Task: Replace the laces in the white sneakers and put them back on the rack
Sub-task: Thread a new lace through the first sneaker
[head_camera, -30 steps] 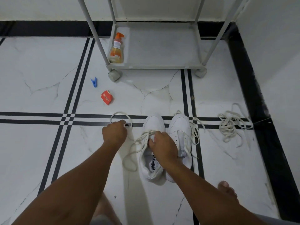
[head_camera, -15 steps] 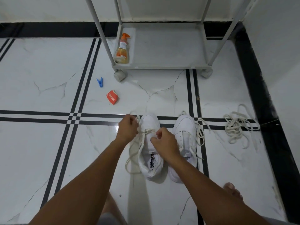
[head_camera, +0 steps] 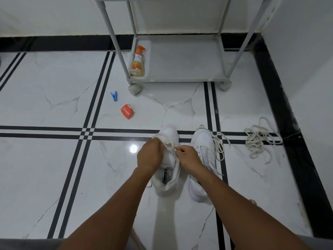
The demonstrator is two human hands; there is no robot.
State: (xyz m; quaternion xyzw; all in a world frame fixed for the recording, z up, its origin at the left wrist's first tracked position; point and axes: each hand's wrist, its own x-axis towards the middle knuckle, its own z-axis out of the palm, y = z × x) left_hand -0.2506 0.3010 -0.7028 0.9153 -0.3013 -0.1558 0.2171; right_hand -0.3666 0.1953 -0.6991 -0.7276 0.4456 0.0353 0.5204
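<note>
Closing in since a moment ago, both hands now meet over the left sneaker [head_camera: 168, 179], where before the left hand [head_camera: 149, 156] was out to the side. White marble floor [head_camera: 54, 168] with black stripes runs to a white wall; the rack [head_camera: 180, 79] stands ahead, a spray bottle [head_camera: 137, 64] on its bottom shelf. Right sneaker [head_camera: 201, 141] sits just beside the left. Spare laces [head_camera: 259, 141] lie to the right. Each hand, the right hand [head_camera: 189, 156] included, pinches the lace [head_camera: 170, 146] with curled fingers.
</note>
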